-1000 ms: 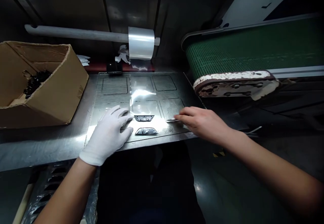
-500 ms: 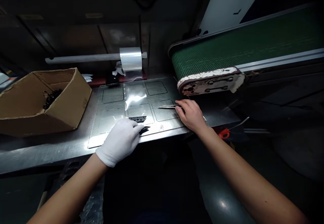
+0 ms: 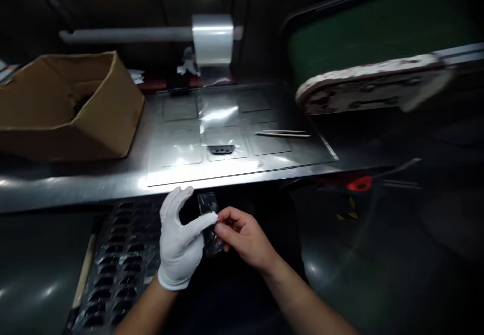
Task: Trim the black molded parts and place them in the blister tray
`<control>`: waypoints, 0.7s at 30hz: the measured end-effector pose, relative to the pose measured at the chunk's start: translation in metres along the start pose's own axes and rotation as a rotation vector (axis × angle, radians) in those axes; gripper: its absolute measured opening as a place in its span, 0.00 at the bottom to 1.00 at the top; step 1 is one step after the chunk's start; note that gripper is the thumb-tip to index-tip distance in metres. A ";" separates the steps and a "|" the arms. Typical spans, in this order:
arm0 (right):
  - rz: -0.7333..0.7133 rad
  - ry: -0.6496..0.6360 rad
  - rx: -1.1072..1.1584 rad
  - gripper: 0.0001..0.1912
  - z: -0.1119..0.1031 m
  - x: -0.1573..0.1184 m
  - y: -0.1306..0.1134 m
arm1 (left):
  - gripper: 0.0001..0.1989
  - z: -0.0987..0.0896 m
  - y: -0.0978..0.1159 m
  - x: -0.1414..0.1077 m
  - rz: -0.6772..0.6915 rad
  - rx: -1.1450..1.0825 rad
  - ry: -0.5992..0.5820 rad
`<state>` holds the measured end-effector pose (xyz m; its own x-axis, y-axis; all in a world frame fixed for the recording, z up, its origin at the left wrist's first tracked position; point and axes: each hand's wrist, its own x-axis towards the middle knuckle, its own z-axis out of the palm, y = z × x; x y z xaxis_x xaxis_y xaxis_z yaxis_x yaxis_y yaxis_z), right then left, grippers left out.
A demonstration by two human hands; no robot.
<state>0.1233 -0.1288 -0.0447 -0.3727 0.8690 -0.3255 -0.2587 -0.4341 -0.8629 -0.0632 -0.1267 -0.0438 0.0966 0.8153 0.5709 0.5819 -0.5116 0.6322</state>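
My left hand (image 3: 181,241), in a white glove, is raised in front of the table edge with fingers and thumb spread apart. The bare fingertips of my right hand (image 3: 242,234) pinch the tip of the glove's thumb. Just behind both hands is something dark and shiny like plastic film (image 3: 207,204); whether either hand touches it I cannot tell. On the clear-covered plate (image 3: 170,176) lies a small black plastic part (image 3: 221,150) with holes. Metal tweezers (image 3: 283,133) rest on the plate's right side, apart from my hands.
A cardboard box (image 3: 102,138) stands at left on the metal table. A film roll (image 3: 213,42) sits on a bar behind the plate. The green conveyor (image 3: 378,42) juts in at right. Below left is a plastic tray (image 3: 113,269) holding dark curved parts. An orange-handled tool (image 3: 359,183) hangs right.
Both hands have drawn back off the plate and come together before the table edge. My right hand has let go of the tweezers. The dark pointed piece by my left hand no longer shows.
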 end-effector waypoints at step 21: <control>0.253 -0.243 -1.019 0.24 -0.017 0.038 0.107 | 0.16 -0.088 -0.233 -0.166 -1.767 0.017 0.375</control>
<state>0.0963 -0.1387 -0.1560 -0.5076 0.6626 -0.5507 0.6728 -0.0944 -0.7338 -0.2860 -0.1667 -0.2397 -0.7466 0.2378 -0.6213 -0.2074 0.8042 0.5571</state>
